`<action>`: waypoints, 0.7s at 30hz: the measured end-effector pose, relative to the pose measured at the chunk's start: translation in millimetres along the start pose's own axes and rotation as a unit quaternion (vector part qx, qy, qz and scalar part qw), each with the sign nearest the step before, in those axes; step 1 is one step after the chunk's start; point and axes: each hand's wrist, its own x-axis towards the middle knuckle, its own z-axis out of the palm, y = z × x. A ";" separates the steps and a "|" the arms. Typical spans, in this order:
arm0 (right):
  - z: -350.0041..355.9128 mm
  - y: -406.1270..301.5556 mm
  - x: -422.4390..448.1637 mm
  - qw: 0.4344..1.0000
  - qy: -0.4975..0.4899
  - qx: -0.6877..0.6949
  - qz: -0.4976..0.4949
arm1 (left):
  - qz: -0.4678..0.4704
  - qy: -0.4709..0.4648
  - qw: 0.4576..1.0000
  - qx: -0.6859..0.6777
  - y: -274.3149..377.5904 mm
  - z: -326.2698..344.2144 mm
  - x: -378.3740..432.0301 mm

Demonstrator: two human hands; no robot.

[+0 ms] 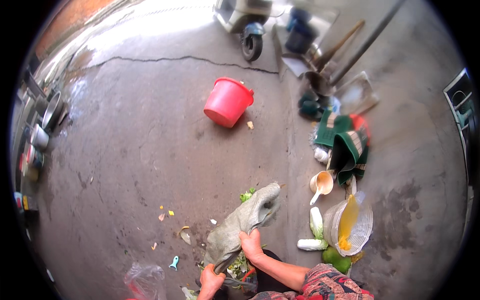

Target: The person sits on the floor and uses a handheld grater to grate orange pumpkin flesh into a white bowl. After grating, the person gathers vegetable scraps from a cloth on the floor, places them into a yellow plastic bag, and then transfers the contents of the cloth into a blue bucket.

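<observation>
A worn grey woven sack [234,227] hangs slantwise in front of me, gathered between both hands. My left hand [212,279] grips its lower end, and my right hand [252,244] is closed on its side further up. The sack's upper end is crumpled, with a dark hole in the cloth. Below it lie leafy vegetable scraps [236,267], partly hidden by the sack and my arms. A green leaf [246,195] shows just past its far side. To the left of my left hand are a light blue peeler [174,263] and a clear plastic bag [145,282].
A red bucket [227,103] leans tipped on the concrete floor ahead. At right, a white basket [365,225], Chinese cabbages [316,223], a green melon-like vegetable [336,259] and a ladle [321,183] line the low step. Pots [39,137] stand far left; a scooter [247,26] is parked beyond.
</observation>
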 end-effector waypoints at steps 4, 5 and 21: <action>-18.5 -95.0 46.1 0.996 0.040 0.074 -0.016 | 0.081 0.134 0.986 -0.064 85.1 -12.1 -5.2; -22.4 -120.7 58.2 0.995 0.042 0.093 -0.016 | 0.087 0.137 0.982 -0.101 109.3 -17.8 -3.1; -74.4 -309.6 315.5 0.958 0.226 0.167 -0.064 | 0.242 -0.118 0.963 0.001 434.9 -73.2 201.4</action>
